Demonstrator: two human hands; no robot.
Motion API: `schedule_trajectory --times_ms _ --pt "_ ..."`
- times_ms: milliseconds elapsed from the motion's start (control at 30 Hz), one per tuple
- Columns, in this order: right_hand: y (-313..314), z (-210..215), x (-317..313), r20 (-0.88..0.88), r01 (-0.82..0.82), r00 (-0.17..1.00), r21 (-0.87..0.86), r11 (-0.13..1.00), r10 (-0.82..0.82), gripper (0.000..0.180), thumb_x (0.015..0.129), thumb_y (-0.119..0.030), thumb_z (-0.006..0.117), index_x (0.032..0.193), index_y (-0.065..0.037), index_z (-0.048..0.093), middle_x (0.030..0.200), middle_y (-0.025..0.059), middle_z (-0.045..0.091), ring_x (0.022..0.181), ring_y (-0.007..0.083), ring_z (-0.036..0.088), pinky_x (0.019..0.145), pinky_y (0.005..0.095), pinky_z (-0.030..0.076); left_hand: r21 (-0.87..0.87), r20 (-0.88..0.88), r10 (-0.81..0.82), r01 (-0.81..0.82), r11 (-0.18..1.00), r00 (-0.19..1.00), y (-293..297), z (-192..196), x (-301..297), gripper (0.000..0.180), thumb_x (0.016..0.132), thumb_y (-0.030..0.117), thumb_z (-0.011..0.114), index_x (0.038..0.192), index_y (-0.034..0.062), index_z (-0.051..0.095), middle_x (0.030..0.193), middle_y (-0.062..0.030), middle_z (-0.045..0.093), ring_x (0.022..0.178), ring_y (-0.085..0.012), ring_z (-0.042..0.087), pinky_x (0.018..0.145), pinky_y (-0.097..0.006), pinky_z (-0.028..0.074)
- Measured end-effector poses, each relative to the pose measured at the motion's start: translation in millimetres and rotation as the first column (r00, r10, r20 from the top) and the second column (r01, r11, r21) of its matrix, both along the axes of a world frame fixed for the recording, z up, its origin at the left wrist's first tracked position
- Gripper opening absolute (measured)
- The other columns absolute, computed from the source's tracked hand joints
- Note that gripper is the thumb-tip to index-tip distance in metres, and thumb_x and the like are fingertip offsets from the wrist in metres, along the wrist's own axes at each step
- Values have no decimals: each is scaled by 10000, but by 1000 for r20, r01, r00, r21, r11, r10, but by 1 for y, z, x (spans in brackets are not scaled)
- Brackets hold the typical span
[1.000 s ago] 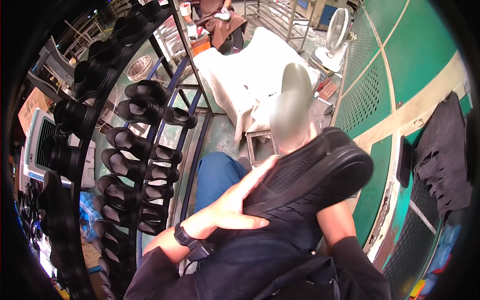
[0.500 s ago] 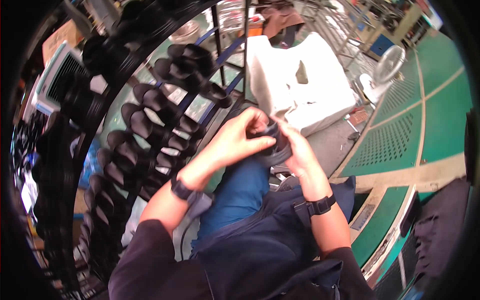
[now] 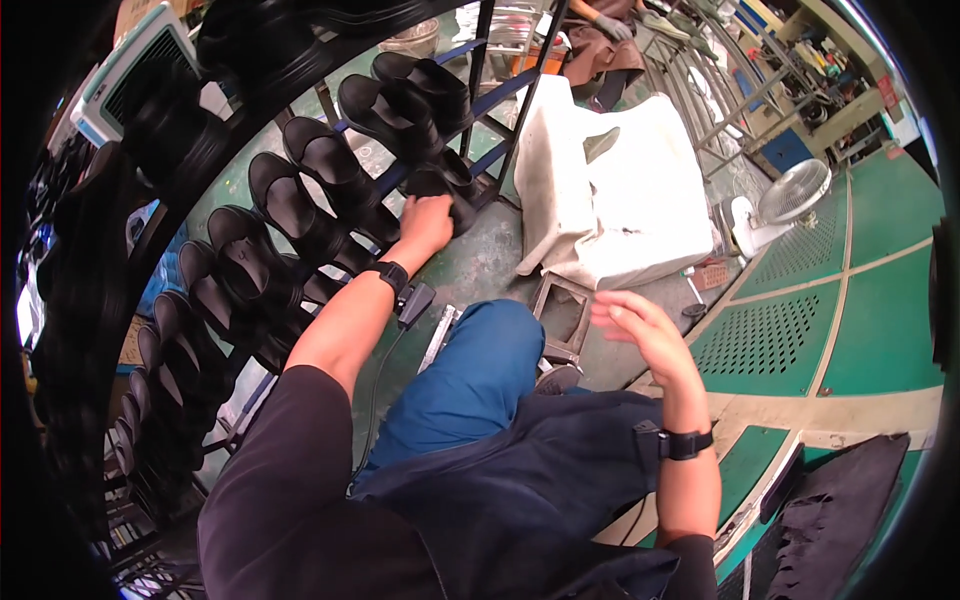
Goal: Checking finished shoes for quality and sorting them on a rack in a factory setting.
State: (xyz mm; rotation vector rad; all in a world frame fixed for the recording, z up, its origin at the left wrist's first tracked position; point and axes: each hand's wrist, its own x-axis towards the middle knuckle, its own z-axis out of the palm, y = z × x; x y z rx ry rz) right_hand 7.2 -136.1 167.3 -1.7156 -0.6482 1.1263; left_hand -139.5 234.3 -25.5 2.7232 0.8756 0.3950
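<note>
My left hand (image 3: 427, 222) is stretched out to the lower tier of the shoe rack, its fingers closed on a black shoe (image 3: 455, 208) there. The fingertips are partly hidden behind the hand. Above and beside it, more black slip-on shoes (image 3: 325, 158) sit in slanting rows on the rack's blue bars (image 3: 497, 97). My right hand (image 3: 640, 325) hangs in the air right of my knee, fingers stretched out and holding nothing.
Right of the rack stands a block draped in white cloth (image 3: 650, 190), with a small metal frame (image 3: 562, 315) before it. A white fan (image 3: 790, 195) stands beside the green panels (image 3: 770, 340). A co-worker's gloved hand (image 3: 612, 25) shows at the back.
Both hands held a dark shoe together over my knee. Now they are apart: the left has gone with the shoe to the rack, the right has moved right and emptied.
</note>
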Motion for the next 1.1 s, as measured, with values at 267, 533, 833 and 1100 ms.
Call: schedule_trajectory --times_ms 267,533,833,1100 --pt "-95 84 20 142 -97 981 -226 969 131 379 1014 -193 612 1342 -2 600 1224 117 690 1147 221 657 952 348 522 -567 411 -278 482 668 868 -108 74 -4 273 907 134 628 1132 5 712 1049 -169 737 958 -285 716 845 -363 557" --pt "-372 178 18 247 564 769 172 807 -590 408 1027 -371 562 1272 -54 641 1153 109 717 1065 224 697 909 377 563 -329 419 -471 613 718 776 -173 118 -18 173 912 34 614 1030 13 738 974 -159 738 924 -289 724 830 -357 554" --pt "-773 85 -70 -39 439 -868 404 -802 -495 498 916 -256 589 1303 56 607 1244 176 681 1150 298 663 966 409 516 -364 434 -345 512 778 832 -207 120 -11 203 950 75 596 1085 -36 698 1026 -149 713 942 -242 667 895 -336 512" --pt "-757 86 55 830 945 -326 294 -143 -453 706 861 -437 631 1424 -21 539 1479 206 536 1357 331 521 1121 377 402 -337 218 -339 396 854 915 -261 173 -8 205 958 81 599 1090 -19 719 1066 -163 732 969 -267 672 912 -354 522"
